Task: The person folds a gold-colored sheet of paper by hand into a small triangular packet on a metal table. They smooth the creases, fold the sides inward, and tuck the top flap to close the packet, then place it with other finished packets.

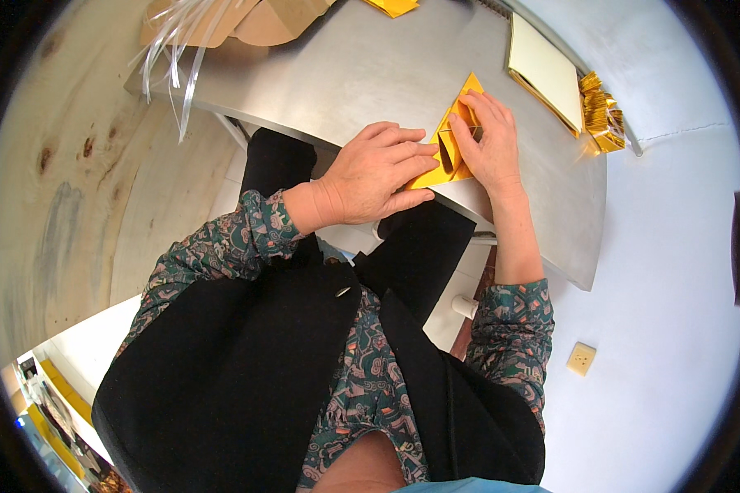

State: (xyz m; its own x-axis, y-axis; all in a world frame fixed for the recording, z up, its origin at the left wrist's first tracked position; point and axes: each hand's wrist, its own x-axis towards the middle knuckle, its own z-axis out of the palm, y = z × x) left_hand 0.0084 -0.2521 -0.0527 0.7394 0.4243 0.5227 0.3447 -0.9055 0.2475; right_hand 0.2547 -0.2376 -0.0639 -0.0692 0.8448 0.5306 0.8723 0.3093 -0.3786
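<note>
A sheet of shiny gold paper (471,85), folded into a pointed triangular shape, lies at the near edge of the metal table (362,74). My left hand (378,168) rests on its left side, with the fingers stretched out and the fingertips touching the paper. On the opposite side, my right hand (492,144) pinches a raised flap between thumb and fingers. Between the two hands the fold stands partly open, with a dark hollow inside. My fingers cover parts of the paper.
At the right edge lie a stack of cream sheets (547,74) and a gold foil bundle (604,119). More gold paper (395,6) sits at the far edge. Brown paper (263,20) with white plastic strips (177,53) is at far left, beside a wooden board (82,197).
</note>
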